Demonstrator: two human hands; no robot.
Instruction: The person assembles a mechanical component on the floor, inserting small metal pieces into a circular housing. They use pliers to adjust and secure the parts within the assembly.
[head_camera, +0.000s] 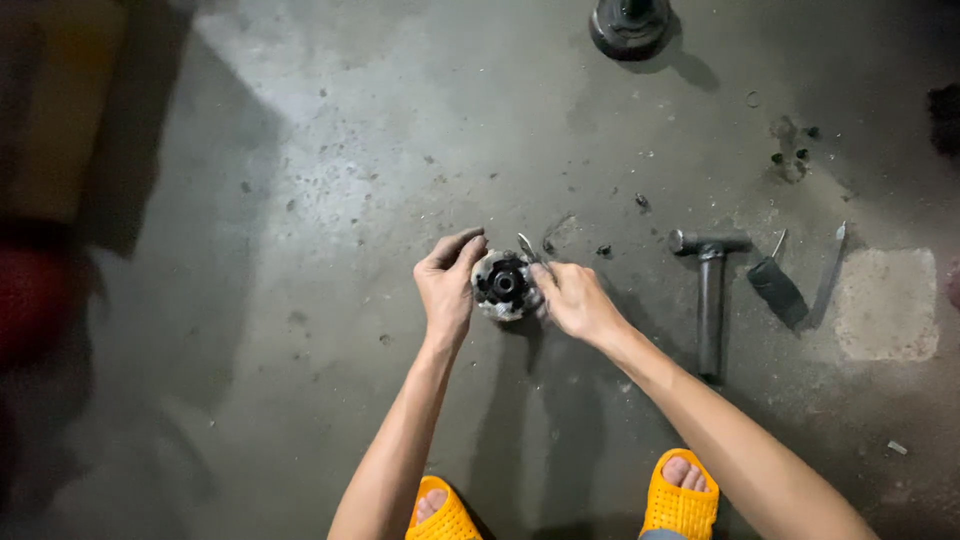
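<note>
Head view: I see both hands low over a stained concrete floor. Left hand curls its fingers around the left side of a round, greasy metal part with a black toothed centre, which sits between the two hands near frame centre. Right hand pinches a thin pointed tool against the part's right rim. A hammer lies well to the right, beside a dark-handled blade. Orange sandals at bottom edge.
</note>
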